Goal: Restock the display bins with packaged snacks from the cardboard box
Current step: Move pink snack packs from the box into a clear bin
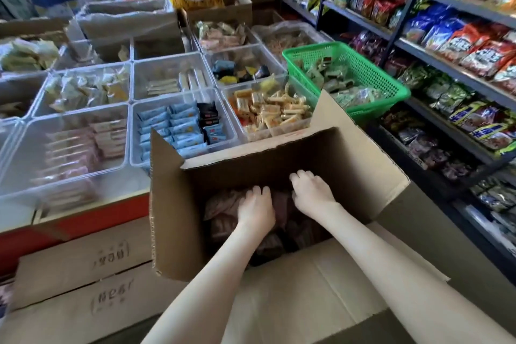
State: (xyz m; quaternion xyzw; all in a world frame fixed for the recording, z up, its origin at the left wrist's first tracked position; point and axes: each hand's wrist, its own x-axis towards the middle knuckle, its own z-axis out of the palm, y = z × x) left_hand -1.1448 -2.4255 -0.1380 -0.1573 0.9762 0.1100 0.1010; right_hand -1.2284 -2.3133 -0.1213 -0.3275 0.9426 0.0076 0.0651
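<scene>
Down in the cardboard box (279, 153) at 6 o'clock with left hand (255, 209) and right hand (312, 195), curling fingers (257, 192) over dark snack packets (220, 204), actual grasp impossible to tell.

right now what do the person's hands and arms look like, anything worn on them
The left hand and right hand are bare: no gloves, rings, watch or bracelet in view. The forearms are bare too, with no sleeve showing up to the frame's edge, and no markings visible.

A cardboard box (279, 153) sits lower centre, left hand (255, 211) and right hand (311, 193) inside it atop packaged snacks (223, 204); display bins (167, 70) spread upper left, a basket (374, 72) and shelves (435, 60) at right.
</scene>
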